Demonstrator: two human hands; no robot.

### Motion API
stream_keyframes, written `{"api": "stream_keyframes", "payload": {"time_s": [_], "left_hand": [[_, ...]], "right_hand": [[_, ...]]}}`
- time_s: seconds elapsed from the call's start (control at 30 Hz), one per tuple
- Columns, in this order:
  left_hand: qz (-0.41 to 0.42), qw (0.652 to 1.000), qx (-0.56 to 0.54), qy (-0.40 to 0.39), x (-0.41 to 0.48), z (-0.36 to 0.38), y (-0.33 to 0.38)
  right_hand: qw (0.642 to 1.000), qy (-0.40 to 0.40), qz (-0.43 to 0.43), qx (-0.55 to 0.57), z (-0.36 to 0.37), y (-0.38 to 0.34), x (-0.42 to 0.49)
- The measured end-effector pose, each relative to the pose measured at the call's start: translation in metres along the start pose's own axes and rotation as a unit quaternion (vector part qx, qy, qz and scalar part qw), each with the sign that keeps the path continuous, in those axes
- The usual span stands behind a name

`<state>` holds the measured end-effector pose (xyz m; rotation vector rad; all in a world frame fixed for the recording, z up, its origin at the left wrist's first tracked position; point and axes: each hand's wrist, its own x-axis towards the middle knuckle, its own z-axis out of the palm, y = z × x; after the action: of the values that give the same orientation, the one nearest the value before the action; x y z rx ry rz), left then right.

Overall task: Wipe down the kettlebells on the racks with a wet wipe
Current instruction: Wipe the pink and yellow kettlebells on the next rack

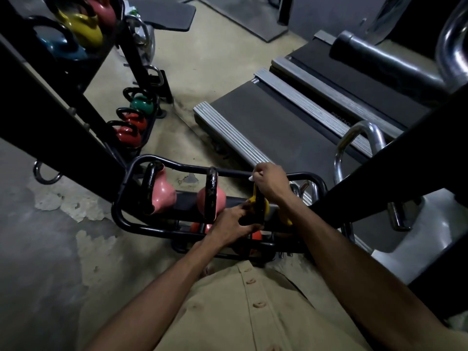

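A yellow kettlebell (265, 208) with a black handle sits at the right end of a low black rack (121, 198). My left hand (231, 224) grips the near side of its handle. My right hand (271, 182) is closed around a white wet wipe (251, 178) at the top of the same handle; only a corner of the wipe shows. Two pink kettlebells (163, 195) (220, 198) stand to its left on the rack. Orange kettlebells (255, 236) peek out from the lower shelf.
A second rack holds red (128, 136) and green kettlebells (141, 103); a mirror-like upper shelf shows yellow (83, 29), blue and red ones. Treadmill decks (278, 127) lie right beyond. A black frame beam (405, 158) crosses at right, chrome handles hang near it.
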<state>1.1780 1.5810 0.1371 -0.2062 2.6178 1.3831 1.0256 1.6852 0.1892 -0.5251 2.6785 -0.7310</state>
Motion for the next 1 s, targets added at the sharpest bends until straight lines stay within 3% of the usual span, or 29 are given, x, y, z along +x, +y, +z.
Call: {"api": "stream_keyframes", "payload": {"time_s": [0.1,0.27,0.33,0.47,0.63,0.73,0.83,0.9,0.93,1.0], "left_hand": [[-0.002,1.000,-0.001,0.001,-0.001,0.000,0.001],[-0.005,0.999,-0.043,0.005,-0.005,-0.001,0.003],[0.019,0.998,-0.052,0.002,-0.006,-0.002,0.005],[0.042,0.995,-0.085,0.016,-0.009,0.000,0.013],[0.006,0.998,-0.027,0.049,-0.009,-0.011,0.035],[0.058,0.996,0.052,0.044,0.005,-0.028,0.049],[0.089,0.990,0.109,0.018,0.030,-0.049,0.061],[0.091,0.987,0.131,-0.005,0.047,-0.056,0.062],[0.086,0.986,0.139,-0.019,0.053,-0.057,0.062],[0.074,0.985,0.149,-0.039,0.060,-0.058,0.060]], "right_hand": [[0.993,-0.012,-0.107,-0.057,-0.010,0.005,-0.017],[0.960,0.058,-0.258,-0.088,-0.003,0.027,-0.080],[0.949,0.076,-0.282,-0.115,0.007,0.030,-0.105],[0.967,0.112,-0.229,-0.024,0.027,0.036,-0.136],[0.962,0.178,-0.026,0.205,0.040,0.029,-0.146],[0.907,0.169,0.129,0.363,0.040,0.022,-0.126],[0.786,0.112,0.272,0.544,0.027,0.012,-0.091],[0.693,0.067,0.331,0.637,0.013,0.002,-0.069],[0.663,0.060,0.353,0.658,0.012,0.001,-0.058],[0.649,0.079,0.382,0.653,0.014,-0.001,-0.045]]}}
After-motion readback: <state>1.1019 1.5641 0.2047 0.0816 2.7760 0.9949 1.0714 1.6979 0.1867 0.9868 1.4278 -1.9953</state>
